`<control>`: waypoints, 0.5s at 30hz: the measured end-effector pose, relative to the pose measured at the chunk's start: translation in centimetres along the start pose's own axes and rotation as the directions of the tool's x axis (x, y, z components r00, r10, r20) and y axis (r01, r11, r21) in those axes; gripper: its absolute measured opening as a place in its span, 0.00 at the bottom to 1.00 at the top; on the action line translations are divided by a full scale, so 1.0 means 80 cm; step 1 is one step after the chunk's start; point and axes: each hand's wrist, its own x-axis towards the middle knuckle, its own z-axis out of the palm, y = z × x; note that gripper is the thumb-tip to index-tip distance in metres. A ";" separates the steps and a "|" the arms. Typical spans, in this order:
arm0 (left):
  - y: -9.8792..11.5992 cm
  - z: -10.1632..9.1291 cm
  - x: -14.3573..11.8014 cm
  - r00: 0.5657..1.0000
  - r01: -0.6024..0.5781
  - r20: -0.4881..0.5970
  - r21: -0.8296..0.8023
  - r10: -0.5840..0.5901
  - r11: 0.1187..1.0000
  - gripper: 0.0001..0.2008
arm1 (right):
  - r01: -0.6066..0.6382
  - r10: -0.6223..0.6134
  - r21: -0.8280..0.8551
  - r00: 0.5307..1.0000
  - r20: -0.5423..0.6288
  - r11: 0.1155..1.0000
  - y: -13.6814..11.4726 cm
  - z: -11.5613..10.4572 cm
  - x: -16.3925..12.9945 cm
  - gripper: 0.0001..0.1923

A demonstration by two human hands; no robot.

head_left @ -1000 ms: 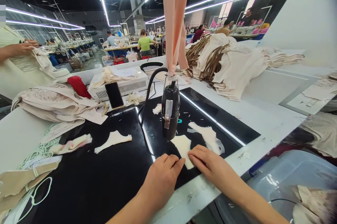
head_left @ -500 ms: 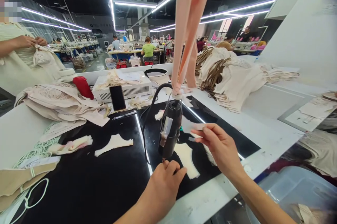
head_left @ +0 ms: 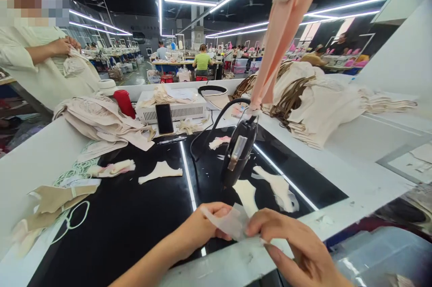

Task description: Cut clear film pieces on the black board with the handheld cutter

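Thin fabric piece (head_left: 227, 221) pinched between left hand (head_left: 202, 228) and right hand (head_left: 290, 244)

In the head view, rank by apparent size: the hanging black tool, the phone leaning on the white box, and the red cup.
1. Black tool, clearly largest, though nearer the camera.
2. Phone and red cup look about alike; no ranking between them.

Left hand (head_left: 202, 226) and right hand (head_left: 290, 244) are brought together low in the view, forearms bare and angled inward. The fingers (head_left: 219, 209) of both are curled and pinched closed, thumbs opposed, fingertips nearly meeting.
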 end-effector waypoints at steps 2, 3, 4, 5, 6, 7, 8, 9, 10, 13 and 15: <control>0.004 -0.011 -0.010 0.998 0.055 0.033 -0.154 -0.050 0.987 0.30 | 0.002 -0.004 0.038 0.998 0.067 0.999 -0.002 0.013 0.005 0.17; 0.006 -0.016 -0.015 0.996 0.084 0.049 -0.240 -0.074 0.967 0.32 | -0.003 -0.002 0.056 0.996 0.091 0.998 -0.001 0.019 0.007 0.17; 0.008 -0.021 -0.020 0.994 0.107 0.058 -0.309 -0.094 0.945 0.33 | -0.008 0.000 0.074 0.994 0.109 0.997 0.001 0.025 0.009 0.16; 0.010 -0.025 -0.025 0.992 0.122 0.055 -0.354 -0.109 0.927 0.32 | -0.014 0.002 0.091 0.992 0.125 0.996 0.004 0.032 0.009 0.15; 0.012 -0.029 -0.030 0.992 0.129 0.044 -0.368 -0.121 0.921 0.30 | -0.024 0.009 0.109 0.990 0.140 0.994 0.008 0.038 0.010 0.14; 0.013 -0.032 -0.035 0.991 0.130 0.027 -0.354 -0.129 0.926 0.28 | -0.045 0.025 0.130 0.988 0.152 0.991 0.011 0.043 0.010 0.13; 0.015 -0.035 -0.040 0.991 0.131 0.008 -0.336 -0.136 0.933 0.25 | -0.081 0.055 0.158 0.986 0.161 0.984 0.013 0.049 0.010 0.10; 0.017 -0.037 -0.045 0.990 0.128 -0.017 -0.319 -0.140 0.939 0.23 | -0.140 0.108 0.197 0.981 0.164 0.970 0.015 0.054 0.010 0.08; 0.019 -0.040 -0.050 0.989 0.125 -0.041 -0.301 -0.144 0.945 0.20 | -0.224 0.189 0.250 0.969 0.157 0.942 0.015 0.060 0.011 0.07; 0.025 -0.047 -0.062 0.981 0.095 -0.144 -0.229 -0.130 0.969 0.18 | -0.505 0.505 0.481 0.852 0.141 0.717 0.015 0.076 0.015 0.15; 0.030 -0.052 -0.070 0.973 0.071 -0.203 -0.189 -0.109 0.979 0.19 | -0.604 0.637 0.585 0.748 0.184 0.541 0.014 0.087 0.019 0.23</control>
